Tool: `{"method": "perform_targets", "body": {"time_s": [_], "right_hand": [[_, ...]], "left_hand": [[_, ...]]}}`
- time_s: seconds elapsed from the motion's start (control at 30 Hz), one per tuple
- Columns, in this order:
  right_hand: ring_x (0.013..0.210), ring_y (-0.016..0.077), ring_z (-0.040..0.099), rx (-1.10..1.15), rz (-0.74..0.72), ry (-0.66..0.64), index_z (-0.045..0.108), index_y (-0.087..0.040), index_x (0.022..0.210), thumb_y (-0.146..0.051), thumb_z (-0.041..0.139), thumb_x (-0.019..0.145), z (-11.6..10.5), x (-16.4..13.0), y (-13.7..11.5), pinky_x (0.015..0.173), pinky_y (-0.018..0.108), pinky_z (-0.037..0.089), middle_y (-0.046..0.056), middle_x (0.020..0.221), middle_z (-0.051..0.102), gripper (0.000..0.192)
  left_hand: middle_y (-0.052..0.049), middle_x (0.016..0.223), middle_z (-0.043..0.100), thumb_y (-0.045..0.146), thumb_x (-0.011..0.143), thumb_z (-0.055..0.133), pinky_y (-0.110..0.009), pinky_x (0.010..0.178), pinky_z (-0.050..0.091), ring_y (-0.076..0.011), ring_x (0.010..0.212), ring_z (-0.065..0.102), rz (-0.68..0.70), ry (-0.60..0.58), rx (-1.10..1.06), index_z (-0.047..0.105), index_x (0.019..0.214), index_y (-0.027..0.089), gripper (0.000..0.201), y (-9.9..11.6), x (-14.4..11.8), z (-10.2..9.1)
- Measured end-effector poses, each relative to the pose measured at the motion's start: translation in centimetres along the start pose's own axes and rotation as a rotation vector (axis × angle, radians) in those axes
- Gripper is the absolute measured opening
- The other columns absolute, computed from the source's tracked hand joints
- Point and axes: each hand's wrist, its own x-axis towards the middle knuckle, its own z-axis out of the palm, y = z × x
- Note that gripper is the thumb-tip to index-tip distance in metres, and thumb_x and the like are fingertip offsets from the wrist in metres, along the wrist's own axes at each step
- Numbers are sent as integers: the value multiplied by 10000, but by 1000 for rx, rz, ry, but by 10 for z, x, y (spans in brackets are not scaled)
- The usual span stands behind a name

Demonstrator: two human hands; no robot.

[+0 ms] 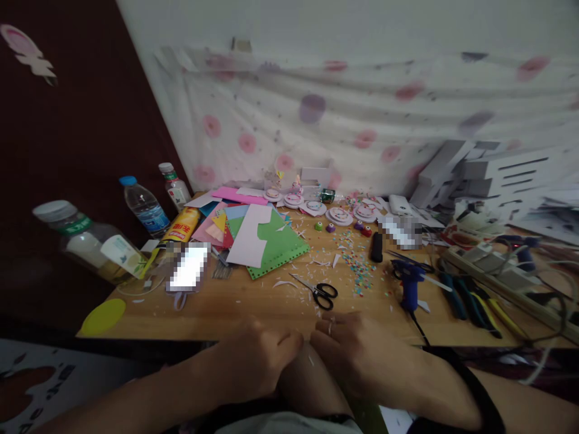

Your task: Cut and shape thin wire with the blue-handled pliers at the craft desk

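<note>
My left hand (257, 352) is closed, its thumb and fingers drawn together above my lap at the table's front edge. Just to its right, my right hand (346, 346) is curled closed as well, with a ring on one finger. I see nothing in either hand; the undersides of both are hidden. A small gap lies between the hands, with my bare leg below. Nearest to them on the table are black-handled scissors (324, 295), blades pointing to the back left. Paper scraps and colourful sprinkle-like bits (359, 265) are scattered behind the scissors.
On the right are a blue glue gun (410, 289), pliers (486, 304) and a power strip (502, 286) with cables. Bottles (90, 241) line the left. Green sheets (284, 238), several decorated white discs (339, 216) and a lit phone (189, 268) lie on the wooden table (203, 316).
</note>
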Motion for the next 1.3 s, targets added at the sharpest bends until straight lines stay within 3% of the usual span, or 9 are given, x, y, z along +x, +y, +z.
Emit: {"method": "perform_targets", "body": {"time_s": [0.2,0.3,0.37,0.53,0.67,0.8,1.03,1.2,1.3], "right_hand": [[543,172,524,-247,-183,156,605,-157,794,-92,474,934,13,1,-5,446,310,305,22,646,625,202],[560,177,532,-254,-226,187,617,-151,842,-99,460,956,16,0,-2,449,313,313,25,670,646,200],[605,189,549,-244,-196,174,622,-144,908,-95,490,954,17,-1,2,470,316,329,25,702,657,148],[633,182,542,-200,-77,91,619,-133,880,-42,537,924,16,-3,12,518,311,342,33,730,657,130],[636,180,540,-181,-35,118,627,-132,867,-8,541,897,14,-4,17,538,312,354,42,763,674,153],[576,163,512,-116,46,148,614,-154,779,8,551,878,14,-2,19,524,309,327,18,687,643,199],[613,107,581,418,449,-12,691,-199,863,-131,590,903,10,5,18,565,208,371,-9,740,703,129],[613,102,561,663,535,-94,721,-200,883,-230,664,864,8,7,24,523,187,350,-13,733,687,68],[633,109,564,753,518,-129,712,-186,897,-305,619,922,11,9,28,530,197,361,3,755,693,153]], "left_hand": [[14,680,677,146,898,503,-218,565,373,-107,608,589,-353,-93,-631,629,731,163,210,-5,6,-6],[32,614,650,220,886,587,-214,523,317,-96,578,531,-527,-159,-786,653,651,155,253,-7,12,-13],[33,642,678,248,890,608,-216,533,326,-101,594,544,-570,-169,-807,686,675,160,244,-9,13,-16],[16,747,744,241,927,598,-247,630,403,-133,664,637,-509,-44,-607,728,777,195,203,-11,11,-13],[17,836,762,140,882,635,-255,682,453,-157,750,693,-491,83,-438,712,874,207,103,-13,1,-4],[43,759,724,129,883,630,-239,623,462,-145,677,679,-447,234,-306,659,854,215,95,-16,-11,2],[33,693,675,249,1033,417,-242,582,460,-124,595,634,-265,508,4,623,841,209,285,-11,-12,-5],[40,741,727,211,1045,386,-236,642,485,-111,634,655,-203,591,168,638,867,196,309,-4,-10,-23],[31,775,751,182,1054,321,-235,657,501,-107,658,672,-181,612,253,650,892,188,367,-2,-14,-30]]}}
